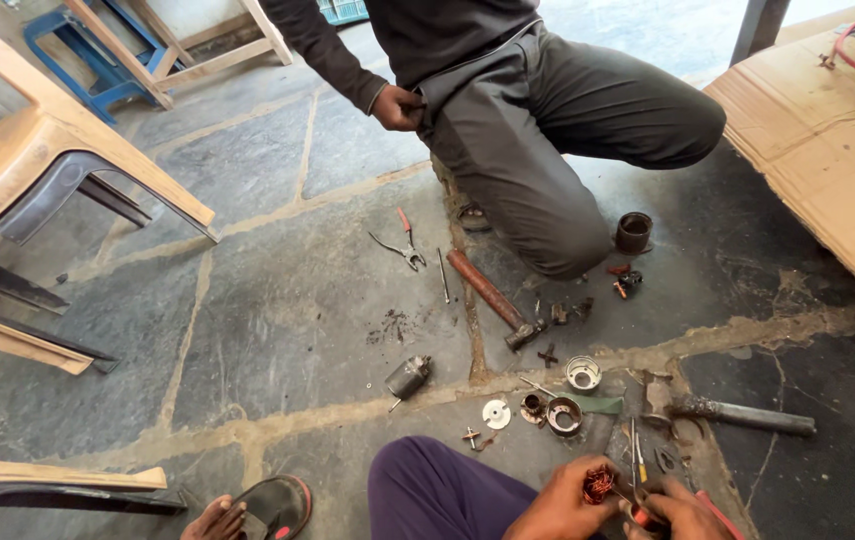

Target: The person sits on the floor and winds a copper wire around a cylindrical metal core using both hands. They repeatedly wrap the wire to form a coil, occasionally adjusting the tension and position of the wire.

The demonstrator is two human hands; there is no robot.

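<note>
Left hand [562, 505] grips the copper-wound armature [598, 484]; right hand [685, 510] closes on a small tool; brace the armature firmly, working gently.

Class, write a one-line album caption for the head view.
Two hands grip a copper-wound part above motor pieces and a hammer.
</note>
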